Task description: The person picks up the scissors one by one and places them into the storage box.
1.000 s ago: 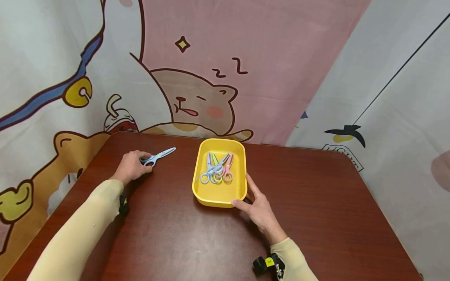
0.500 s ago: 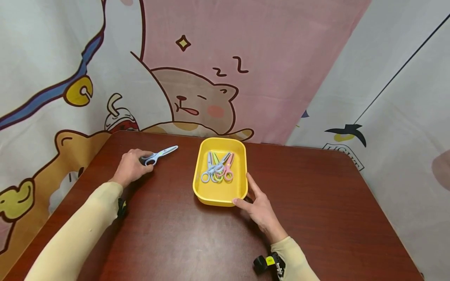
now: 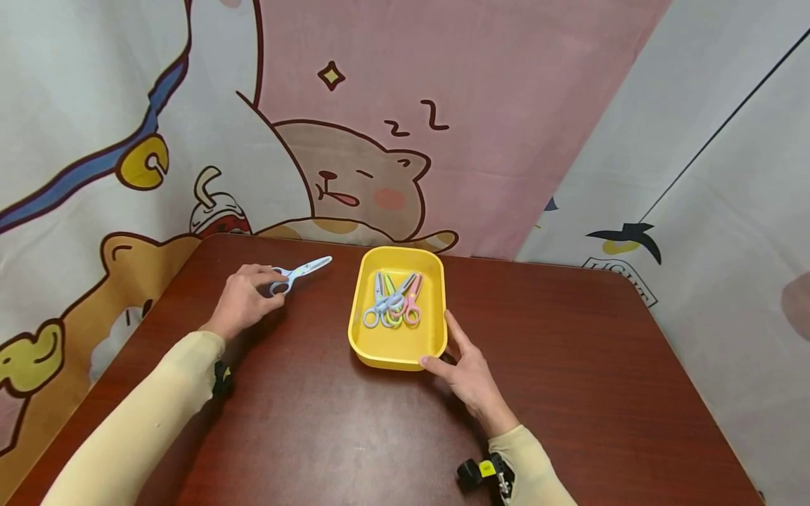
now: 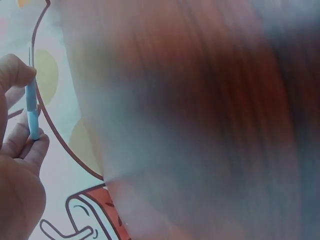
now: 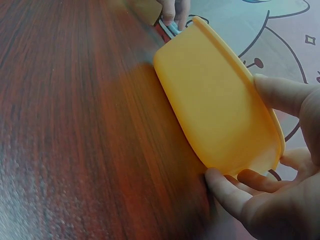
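Pinched by the handles in my left hand (image 3: 239,301) is a pair of light blue scissors (image 3: 311,266), blades pointing to the back right. The left wrist view catches the scissors (image 4: 31,100) edge-on between thumb and fingers. My right hand (image 3: 470,379) grips the near right corner of a yellow tray (image 3: 391,353), thumb on the rim. In the right wrist view, fingertips sit low against the wall of the tray (image 5: 215,95). Inside it, blue scissors (image 3: 371,318), pink scissors (image 3: 412,314) and green-handled scissors (image 3: 389,283) lie crossed in a heap.
The brown wooden table (image 3: 316,436) carries the tray near its back edge. A cartoon-printed curtain (image 3: 481,126) hangs right behind the table and along its sides. A black wrist device (image 3: 470,475) is strapped at my right sleeve.
My left hand has moved slightly to the right with the scissors, which now sit higher in the head view and nearer the tray. The right hand keeps its place on the tray.
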Available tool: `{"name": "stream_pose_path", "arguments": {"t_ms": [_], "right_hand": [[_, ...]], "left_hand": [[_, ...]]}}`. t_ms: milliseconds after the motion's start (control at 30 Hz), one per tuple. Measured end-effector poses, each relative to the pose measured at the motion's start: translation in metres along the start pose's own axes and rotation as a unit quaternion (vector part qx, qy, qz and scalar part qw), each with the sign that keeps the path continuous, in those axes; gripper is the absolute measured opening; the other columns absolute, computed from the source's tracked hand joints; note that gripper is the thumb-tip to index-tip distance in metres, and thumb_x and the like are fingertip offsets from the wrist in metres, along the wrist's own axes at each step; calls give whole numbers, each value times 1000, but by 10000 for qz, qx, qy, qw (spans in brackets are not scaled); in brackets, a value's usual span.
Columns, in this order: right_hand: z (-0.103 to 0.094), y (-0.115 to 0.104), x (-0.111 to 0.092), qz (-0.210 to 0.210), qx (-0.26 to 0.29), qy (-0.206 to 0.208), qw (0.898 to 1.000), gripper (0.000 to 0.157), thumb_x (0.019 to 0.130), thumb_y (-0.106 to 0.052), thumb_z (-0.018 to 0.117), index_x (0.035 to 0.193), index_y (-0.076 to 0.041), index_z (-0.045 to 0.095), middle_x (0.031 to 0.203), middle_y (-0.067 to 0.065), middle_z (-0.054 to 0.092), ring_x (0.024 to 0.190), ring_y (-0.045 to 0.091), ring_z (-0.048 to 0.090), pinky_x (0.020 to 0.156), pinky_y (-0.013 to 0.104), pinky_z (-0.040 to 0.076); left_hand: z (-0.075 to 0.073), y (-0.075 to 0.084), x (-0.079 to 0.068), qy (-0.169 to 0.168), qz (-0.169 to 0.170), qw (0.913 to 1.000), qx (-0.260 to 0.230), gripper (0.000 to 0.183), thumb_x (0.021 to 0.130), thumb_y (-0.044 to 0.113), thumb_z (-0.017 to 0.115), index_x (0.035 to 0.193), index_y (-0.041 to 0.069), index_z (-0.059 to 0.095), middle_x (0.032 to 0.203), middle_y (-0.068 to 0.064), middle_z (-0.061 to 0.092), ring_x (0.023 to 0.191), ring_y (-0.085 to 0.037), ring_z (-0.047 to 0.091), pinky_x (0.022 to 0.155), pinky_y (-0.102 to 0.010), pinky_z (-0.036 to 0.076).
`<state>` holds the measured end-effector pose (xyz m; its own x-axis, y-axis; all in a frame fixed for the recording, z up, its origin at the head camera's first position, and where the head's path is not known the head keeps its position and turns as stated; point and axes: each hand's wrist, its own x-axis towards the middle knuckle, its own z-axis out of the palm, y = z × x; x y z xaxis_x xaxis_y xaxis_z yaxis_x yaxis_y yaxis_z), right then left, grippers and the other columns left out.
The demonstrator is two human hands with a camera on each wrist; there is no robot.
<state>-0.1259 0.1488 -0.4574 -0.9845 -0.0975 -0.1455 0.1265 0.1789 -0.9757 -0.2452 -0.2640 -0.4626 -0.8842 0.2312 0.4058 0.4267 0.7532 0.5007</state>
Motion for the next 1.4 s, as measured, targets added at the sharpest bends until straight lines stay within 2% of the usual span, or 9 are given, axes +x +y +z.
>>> {"name": "stream_pose_path", "arguments": {"t_ms": [233,400,667,967,1200,1400], "right_hand": [[0,1,0,11,-15,36,10000,99,88,-10,81,166,-24,22,170,6,23,149,39,37,89,23,53],[0,2,0,30,-53,57,10000,99,88,-11,82,166,-24,22,170,6,24,149,39,37,90,24,53],[1,3,1,21,26,31,10000,99,88,-10,81,166,-23,22,170,7,25,149,39,36,90,23,53],[1,2,0,45,-112,60,9999,99,89,-12,82,166,-26,22,170,6,25,150,39,36,97,32,53],[1,1,0,18,-44,23,10000,98,89,-10,81,166,-26,22,170,8,26,150,39,35,92,24,53],[1,1,1,16,3,8,10000,98,89,-10,80,166,-26,22,169,9,27,150,40,35,90,22,52]], "left_hand": [[3,13,-1,230,259,9993,-145,25,79,3,80,104,3,81,115,-20,72,116,-38,58,94,-60,45],[5,19,-3,384,453,9981,-177,26,77,0,80,103,3,81,114,-18,72,117,-36,60,89,-55,49],[5,26,-4,479,517,9973,-207,26,77,1,81,103,3,81,114,-17,72,118,-35,60,87,-53,52],[4,33,-4,555,657,9960,-235,26,77,3,84,102,3,82,114,-15,72,120,-34,60,88,-53,54],[4,42,-3,581,650,9957,-299,24,76,2,84,100,3,82,109,-11,72,122,-33,60,89,-53,54],[5,48,-2,700,851,9935,-304,23,74,1,84,97,4,83,107,-12,72,120,-34,62,89,-53,55]]}}
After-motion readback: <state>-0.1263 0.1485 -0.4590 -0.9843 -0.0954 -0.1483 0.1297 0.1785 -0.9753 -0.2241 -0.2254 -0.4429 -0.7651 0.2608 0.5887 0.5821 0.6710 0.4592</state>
